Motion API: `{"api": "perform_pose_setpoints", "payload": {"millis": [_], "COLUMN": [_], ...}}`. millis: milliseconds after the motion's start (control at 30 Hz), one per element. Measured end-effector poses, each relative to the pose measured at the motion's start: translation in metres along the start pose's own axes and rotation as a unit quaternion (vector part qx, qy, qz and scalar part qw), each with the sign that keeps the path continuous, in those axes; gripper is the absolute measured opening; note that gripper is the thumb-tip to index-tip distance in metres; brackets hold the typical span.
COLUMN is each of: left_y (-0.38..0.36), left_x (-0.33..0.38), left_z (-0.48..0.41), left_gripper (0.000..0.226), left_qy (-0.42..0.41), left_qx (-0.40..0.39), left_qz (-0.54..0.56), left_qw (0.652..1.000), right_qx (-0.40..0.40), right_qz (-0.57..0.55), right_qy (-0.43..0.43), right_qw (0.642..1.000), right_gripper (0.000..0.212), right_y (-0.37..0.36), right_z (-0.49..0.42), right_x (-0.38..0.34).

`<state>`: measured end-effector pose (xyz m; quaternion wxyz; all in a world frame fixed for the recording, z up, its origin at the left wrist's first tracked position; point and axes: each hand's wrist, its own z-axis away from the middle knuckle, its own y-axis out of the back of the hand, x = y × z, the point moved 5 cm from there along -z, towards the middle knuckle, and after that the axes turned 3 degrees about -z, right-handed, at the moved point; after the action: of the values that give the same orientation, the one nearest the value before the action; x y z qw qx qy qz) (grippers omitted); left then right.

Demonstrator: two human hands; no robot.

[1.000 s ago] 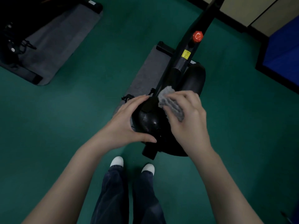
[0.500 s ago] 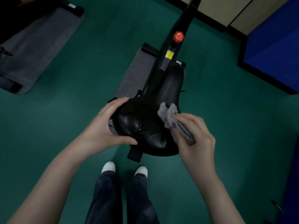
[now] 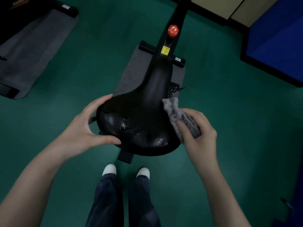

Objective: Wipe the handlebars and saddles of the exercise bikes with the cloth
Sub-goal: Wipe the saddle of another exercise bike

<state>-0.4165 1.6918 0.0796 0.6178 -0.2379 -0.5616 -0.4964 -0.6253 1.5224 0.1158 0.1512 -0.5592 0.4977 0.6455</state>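
Right hand (image 3: 199, 136) pinches a bunched grey cloth (image 3: 177, 112), fingers curled round it; the cloth touches the right edge of the black saddle (image 3: 139, 122). Left hand (image 3: 83, 130) grips the saddle's left rear edge, thumb on the near rim, fingers round the far side. Wet drops (image 3: 123, 124) glint on the saddle's wide rear.

Floor (image 3: 65, 76): green, smooth. I count two grey mats, one (image 3: 132, 71) under this bike, one (image 3: 32, 46) at upper left beneath a dark machine (image 3: 9, 17) I can barely see. One red knob (image 3: 173, 30) and one yellow sticker (image 3: 165, 50) on the black frame (image 3: 180, 12). One blue block (image 3: 275, 43) by a pale wall (image 3: 213, 4). Two white shoe tips (image 3: 109, 169) below the saddle.
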Motion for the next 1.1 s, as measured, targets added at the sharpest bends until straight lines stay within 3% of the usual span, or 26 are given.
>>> {"api": "perform_pose_setpoints", "payload": {"millis": [167, 333, 433, 533, 600, 633, 767, 833, 933, 1100], "left_y": [0.000, 0.000, 0.001, 0.001, 0.001, 0.001, -0.001, -0.003, -0.004, -0.004], "left_x": [-0.001, -0.004, -0.008, -0.011, -0.012, -0.012, -0.011, -0.010, -0.008, -0.006], "left_z": [-0.001, -0.002, -0.002, -0.003, -0.004, -0.003, -0.002, -0.002, -0.001, 0.000], "left_gripper": [0.102, 0.104, 0.105, 0.106, 0.107, 0.106, 0.103, 0.100, 0.095, 0.098], "left_qy": [-0.003, -0.012, -0.016, -0.021, -0.026, -0.027, -0.031, -0.031, -0.027, -0.013], "left_qx": [-0.003, 0.000, 0.004, 0.003, 0.002, 0.000, -0.001, 0.003, 0.003, 0.009], "left_qz": [0.008, 0.011, 0.017, 0.015, 0.018, 0.022, 0.038, 0.046, 0.050, 0.055], "left_qw": [1.000, 1.000, 1.000, 1.000, 1.000, 0.999, 0.999, 0.998, 0.998, 0.998], "right_qx": [-0.007, -0.022, 0.033, 0.083, 0.126, 0.151, 0.235, 0.252, 0.194, 0.143], "right_qz": [-0.153, -0.188, -0.219, -0.337, -0.403, -0.407, -0.306, -0.233, -0.109, -0.027], "right_qy": [-0.151, -0.097, -0.145, -0.281, -0.327, -0.330, -0.264, -0.182, -0.042, 0.065], "right_qw": [0.977, 0.977, 0.964, 0.895, 0.845, 0.839, 0.884, 0.921, 0.974, 0.987], "right_gripper": [0.020, 0.024, 0.021, 0.021, 0.023, 0.024, 0.026, 0.028, 0.029, 0.031], "right_y": [-0.022, -0.004, 0.003, -0.017, -0.025, -0.026, -0.020, -0.014, -0.011, -0.015], "right_z": [-0.034, -0.004, 0.019, 0.029, 0.035, 0.042, 0.078, 0.074, 0.054, 0.066], "right_x": [0.028, 0.033, 0.052, 0.068, 0.070, 0.069, 0.045, 0.027, 0.009, -0.006]}}
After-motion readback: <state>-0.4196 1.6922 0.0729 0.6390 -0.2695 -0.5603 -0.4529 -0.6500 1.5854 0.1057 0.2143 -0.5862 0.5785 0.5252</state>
